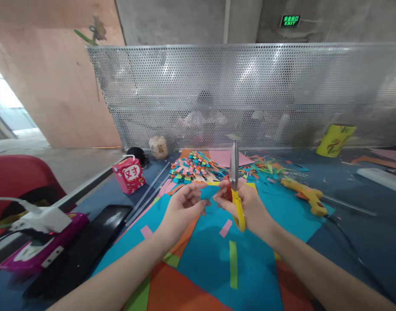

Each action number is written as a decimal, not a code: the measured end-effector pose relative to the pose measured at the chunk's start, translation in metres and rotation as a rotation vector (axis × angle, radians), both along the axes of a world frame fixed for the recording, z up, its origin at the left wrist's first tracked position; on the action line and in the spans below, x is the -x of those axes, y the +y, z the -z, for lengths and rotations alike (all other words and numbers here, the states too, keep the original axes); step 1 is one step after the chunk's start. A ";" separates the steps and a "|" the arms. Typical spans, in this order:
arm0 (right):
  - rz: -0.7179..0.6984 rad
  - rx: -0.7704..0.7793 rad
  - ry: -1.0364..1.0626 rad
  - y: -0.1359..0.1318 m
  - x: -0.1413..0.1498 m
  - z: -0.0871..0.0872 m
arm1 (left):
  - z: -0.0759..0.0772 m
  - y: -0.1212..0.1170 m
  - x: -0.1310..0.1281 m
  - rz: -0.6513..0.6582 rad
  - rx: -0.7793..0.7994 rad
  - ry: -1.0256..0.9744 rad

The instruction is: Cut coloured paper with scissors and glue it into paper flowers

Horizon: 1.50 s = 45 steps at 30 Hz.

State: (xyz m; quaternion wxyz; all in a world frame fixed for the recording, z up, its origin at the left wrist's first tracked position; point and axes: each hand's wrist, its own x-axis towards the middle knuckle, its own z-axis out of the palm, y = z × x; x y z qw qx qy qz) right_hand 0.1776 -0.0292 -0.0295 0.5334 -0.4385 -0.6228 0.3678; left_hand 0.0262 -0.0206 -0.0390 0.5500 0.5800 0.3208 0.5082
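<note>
My right hand (249, 207) is closed around the yellow and red handles of a pair of scissors (234, 172), whose blades point straight up. Its fingertips also touch a small blue paper piece (209, 192). My left hand (181, 207) pinches the other side of that blue piece, fingers curled. Both hands hover above large blue paper sheets (217, 259) lying on the table, with a green strip (233, 263) and a pink scrap (226, 228) on them.
A pile of coloured paper bits (191, 168) lies behind the hands. A yellow glue gun (306, 195) rests to the right, a red carton (129, 173) and a black tablet (87, 246) to the left. A perforated metal screen (249, 95) stands at the back, a person behind it.
</note>
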 end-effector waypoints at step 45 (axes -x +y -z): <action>0.017 -0.027 -0.120 -0.014 0.001 -0.002 | -0.003 -0.007 -0.006 -0.064 0.251 -0.283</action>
